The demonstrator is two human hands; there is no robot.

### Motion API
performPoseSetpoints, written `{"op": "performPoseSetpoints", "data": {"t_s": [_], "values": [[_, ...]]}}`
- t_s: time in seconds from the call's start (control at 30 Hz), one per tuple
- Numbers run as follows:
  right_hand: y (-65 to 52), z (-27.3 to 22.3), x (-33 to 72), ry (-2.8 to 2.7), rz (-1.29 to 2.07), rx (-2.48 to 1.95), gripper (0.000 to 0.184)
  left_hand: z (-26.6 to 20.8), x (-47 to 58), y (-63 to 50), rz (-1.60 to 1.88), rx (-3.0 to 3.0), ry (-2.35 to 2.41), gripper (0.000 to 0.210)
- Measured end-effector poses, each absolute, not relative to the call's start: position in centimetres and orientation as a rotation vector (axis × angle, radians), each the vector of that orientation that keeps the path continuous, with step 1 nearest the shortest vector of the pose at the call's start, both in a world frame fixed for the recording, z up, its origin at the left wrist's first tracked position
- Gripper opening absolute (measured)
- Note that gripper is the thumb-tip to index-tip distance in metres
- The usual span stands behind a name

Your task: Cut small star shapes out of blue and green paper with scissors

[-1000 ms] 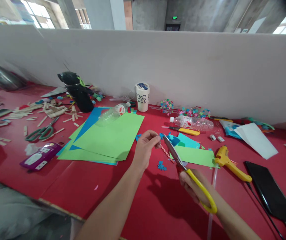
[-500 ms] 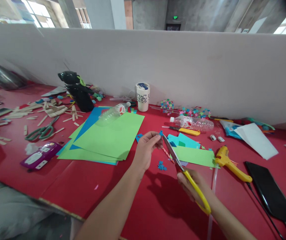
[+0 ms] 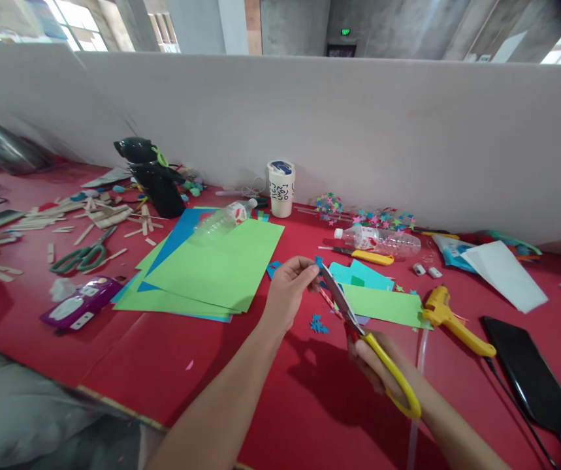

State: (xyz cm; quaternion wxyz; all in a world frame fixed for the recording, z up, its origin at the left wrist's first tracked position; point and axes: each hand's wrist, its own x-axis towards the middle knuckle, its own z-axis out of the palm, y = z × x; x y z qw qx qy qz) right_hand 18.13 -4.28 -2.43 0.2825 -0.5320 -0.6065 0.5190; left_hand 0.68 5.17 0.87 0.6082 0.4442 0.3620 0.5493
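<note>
Between the thumb and fingertips of my left hand (image 3: 287, 287) is a small piece of blue paper (image 3: 319, 260). My right hand (image 3: 375, 359) grips a pair of scissors (image 3: 392, 372) with yellow handles. The blade tips reach up to the blue piece, close to my left fingertips; whether they cut into it is too small to tell. On the table below lies a little heap of blue paper stars (image 3: 318, 324). Behind the blades are teal paper scraps (image 3: 371, 277) and a light green paper strip (image 3: 383, 305).
Green and blue sheets (image 3: 211, 267) lie at left under a plastic bottle (image 3: 221, 222). A yellow glue gun (image 3: 456, 323) and black phone (image 3: 529, 372) are at right. Further back stand a white cup (image 3: 281, 189) and a black flask (image 3: 155, 179). A yellow cutter (image 3: 373, 258) lies behind the scraps.
The scissors' handle loop has shifted slightly right and looks a little wider apart. My left hand has barely moved and still holds the blue paper.
</note>
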Motion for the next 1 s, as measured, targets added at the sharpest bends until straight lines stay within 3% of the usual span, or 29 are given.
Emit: {"op": "performPoseSetpoints", "data": {"t_s": [1.0], "values": [[-4.07,-1.93,18.19,-1.561,1.372,-1.567,0.054,0.62,0.76,5.24,1.224,1.1,0.889,0.014]]}}
